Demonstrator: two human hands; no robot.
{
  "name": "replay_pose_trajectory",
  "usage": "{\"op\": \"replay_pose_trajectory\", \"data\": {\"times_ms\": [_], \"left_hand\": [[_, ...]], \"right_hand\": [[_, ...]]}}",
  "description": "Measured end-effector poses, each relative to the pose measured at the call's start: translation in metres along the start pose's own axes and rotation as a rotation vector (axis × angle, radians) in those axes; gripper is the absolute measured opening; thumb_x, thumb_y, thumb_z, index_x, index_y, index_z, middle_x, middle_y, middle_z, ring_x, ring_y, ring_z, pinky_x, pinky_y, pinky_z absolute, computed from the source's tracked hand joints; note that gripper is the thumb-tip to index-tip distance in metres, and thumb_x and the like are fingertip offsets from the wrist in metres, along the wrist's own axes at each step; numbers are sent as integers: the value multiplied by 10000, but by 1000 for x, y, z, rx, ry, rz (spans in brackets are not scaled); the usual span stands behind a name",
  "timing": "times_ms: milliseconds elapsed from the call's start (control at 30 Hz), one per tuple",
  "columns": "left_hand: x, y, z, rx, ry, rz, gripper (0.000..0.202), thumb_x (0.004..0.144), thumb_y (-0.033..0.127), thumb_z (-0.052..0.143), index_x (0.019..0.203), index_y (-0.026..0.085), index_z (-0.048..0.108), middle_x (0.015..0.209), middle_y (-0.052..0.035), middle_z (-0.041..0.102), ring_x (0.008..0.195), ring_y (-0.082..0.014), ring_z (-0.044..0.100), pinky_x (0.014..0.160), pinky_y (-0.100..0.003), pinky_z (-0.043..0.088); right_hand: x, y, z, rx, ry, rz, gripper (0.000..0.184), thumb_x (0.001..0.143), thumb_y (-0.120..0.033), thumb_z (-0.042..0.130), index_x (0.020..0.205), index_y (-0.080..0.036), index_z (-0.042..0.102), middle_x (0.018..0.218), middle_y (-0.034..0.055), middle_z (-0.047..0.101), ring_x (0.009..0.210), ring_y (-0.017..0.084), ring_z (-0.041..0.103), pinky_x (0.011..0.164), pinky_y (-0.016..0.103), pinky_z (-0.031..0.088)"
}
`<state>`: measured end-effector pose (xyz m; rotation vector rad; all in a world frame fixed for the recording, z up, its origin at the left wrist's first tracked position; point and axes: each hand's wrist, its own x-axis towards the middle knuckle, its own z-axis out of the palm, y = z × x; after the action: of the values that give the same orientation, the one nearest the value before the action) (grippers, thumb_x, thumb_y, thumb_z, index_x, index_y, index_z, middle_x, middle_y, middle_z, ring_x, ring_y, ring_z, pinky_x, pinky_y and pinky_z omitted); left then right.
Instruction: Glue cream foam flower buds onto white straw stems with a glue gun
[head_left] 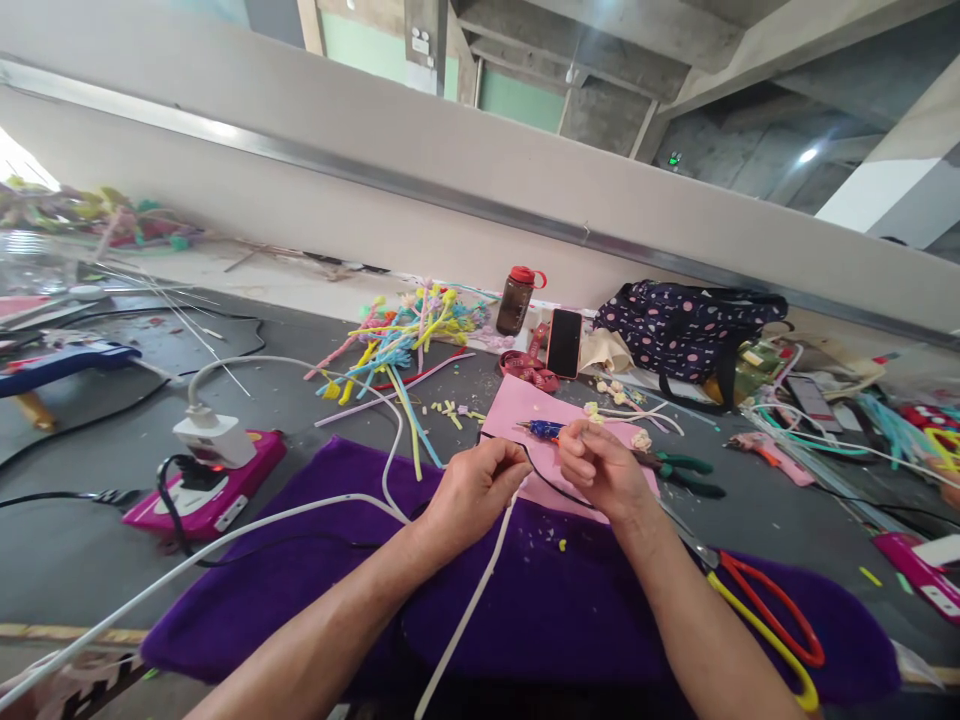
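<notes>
My left hand (484, 492) is closed in a pinch over the near edge of a pink sheet (517, 405). From under its fingers a long white cord-like strip (474, 600) runs down towards me, its upper end hidden in the grip. To the right, my right hand (609, 468) has its fingers curled with thumb against fingertips; anything between them is too small to make out. A blue tool with a pointed metal tip (543, 430) lies just beyond those fingertips. Whether the hand touches it, I cannot tell. A purple cloth (570, 620) spreads beneath both hands.
Scissors (772, 610) and green-handled pliers (686, 472) lie right. Colourful fuzzy stems (416, 330), a red-lidded bottle (516, 300), a phone (564, 343) and a patterned bag (675, 325) stand behind. Left, a pink power strip (247, 490) trails cables.
</notes>
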<state>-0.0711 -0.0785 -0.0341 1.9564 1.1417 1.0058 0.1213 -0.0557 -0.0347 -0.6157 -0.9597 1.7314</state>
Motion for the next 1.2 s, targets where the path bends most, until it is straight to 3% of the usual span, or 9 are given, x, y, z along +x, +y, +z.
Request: {"op": "replay_pose_trajectory", "data": {"times_ms": [167, 333, 533, 700, 833, 933, 1067, 1133, 1200], "left_hand": [[2, -3, 2, 39, 57, -43, 96, 771, 210, 466, 739, 182, 552, 598, 39, 554, 532, -77, 486, 520, -175, 367], [4, -7, 1, 74, 116, -38, 92, 728, 166, 481, 737, 182, 571, 635, 34, 576, 563, -82, 504, 555, -182, 384], [4, -7, -6, 161, 89, -24, 253, 757, 173, 463, 971, 232, 585, 683, 39, 617, 550, -86, 530, 546, -179, 366], [2, -6, -8, 287, 78, -49, 259, 825, 239, 409, 975, 235, 620, 603, 26, 593, 529, -105, 527, 523, -193, 345], [2, -4, -8, 288, 66, 60, 293, 758, 192, 503, 1021, 247, 620, 897, -7, 634, 632, -104, 560, 571, -200, 384], [3, -3, -11, 251, 107, 93, 267, 750, 158, 506, 958, 237, 655, 966, -17, 625, 730, -114, 580, 624, -200, 408], [4, -1, -17, 121, 218, -30, 191, 783, 240, 519, 895, 203, 669, 699, 8, 642, 640, -108, 575, 603, -197, 412], [3, 3, -18, -1, 200, -86, 193, 780, 304, 540, 873, 191, 665, 628, 19, 623, 565, -95, 547, 547, -190, 399], [2, 7, -17, -185, 101, -112, 212, 760, 337, 570, 862, 172, 656, 657, 13, 631, 544, -85, 527, 522, -184, 397]], "right_hand": [[-5, 6, 6, -5, -126, 57, 125, 726, -277, 636, 747, -159, 605, 601, -44, 431, 375, 19, 277, 359, 162, 200], [-6, 8, 6, -15, -138, 64, 131, 711, -284, 653, 735, -167, 600, 590, -45, 428, 372, 21, 280, 356, 158, 199], [-6, 11, 1, -75, -135, 72, 159, 696, -305, 666, 737, -159, 616, 594, -36, 457, 376, 25, 316, 372, 168, 211], [-6, 13, 2, -151, -128, 83, 160, 706, -294, 659, 754, -142, 644, 590, -19, 498, 385, 34, 360, 384, 177, 209], [-6, 13, 3, -210, -85, 71, 138, 697, -259, 658, 756, -134, 655, 583, -14, 506, 393, 37, 374, 384, 178, 209], [-7, 12, 4, -234, -74, 75, 141, 695, -260, 652, 758, -134, 654, 585, -15, 510, 392, 38, 376, 383, 182, 218], [-8, 12, 7, -281, -80, 35, 133, 723, -247, 631, 797, -139, 650, 569, -28, 487, 395, 40, 380, 389, 184, 235], [-9, 12, 10, -309, -71, 10, 176, 722, -239, 639, 876, -154, 638, 594, -33, 493, 399, 39, 381, 388, 181, 248], [-9, 13, 12, -332, -55, -14, 272, 713, -245, 655, 973, -180, 607, 620, -38, 505, 397, 37, 375, 380, 176, 255]]}}
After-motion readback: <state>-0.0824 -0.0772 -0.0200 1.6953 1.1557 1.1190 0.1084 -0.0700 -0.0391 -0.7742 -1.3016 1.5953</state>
